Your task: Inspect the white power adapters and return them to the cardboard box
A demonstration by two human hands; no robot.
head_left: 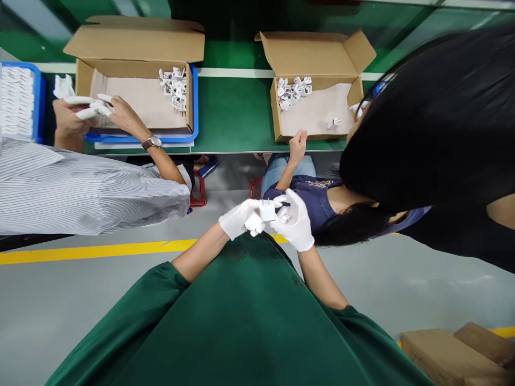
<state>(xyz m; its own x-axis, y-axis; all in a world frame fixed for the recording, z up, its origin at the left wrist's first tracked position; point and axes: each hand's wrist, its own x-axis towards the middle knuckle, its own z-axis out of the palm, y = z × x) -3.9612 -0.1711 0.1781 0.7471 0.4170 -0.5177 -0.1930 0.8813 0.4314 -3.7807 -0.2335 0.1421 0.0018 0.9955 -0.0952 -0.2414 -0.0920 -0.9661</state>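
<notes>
My left hand [237, 219], in a white glove, is closed around white chargers in front of my chest. One white cube-shaped charger [267, 211] shows its metal prongs upward between my two hands. Below it, a second white charger [254, 223] rests against my left fingers. My right hand [298, 222], also gloved, curls its fingers around a white piece [285, 216] that looks like another charger, partly covered by the fingers. The right thumb and fingertips come close to the cube-shaped charger; whether they touch it I cannot tell.
Ahead is a green workbench [235, 115] with two open cardboard boxes [189, 99] [277, 120] holding white chargers. A person in a striped shirt [100, 185] works at left; other people crowd the right. A blue tray [39, 102] lies far left, cartons [446, 356] lower right.
</notes>
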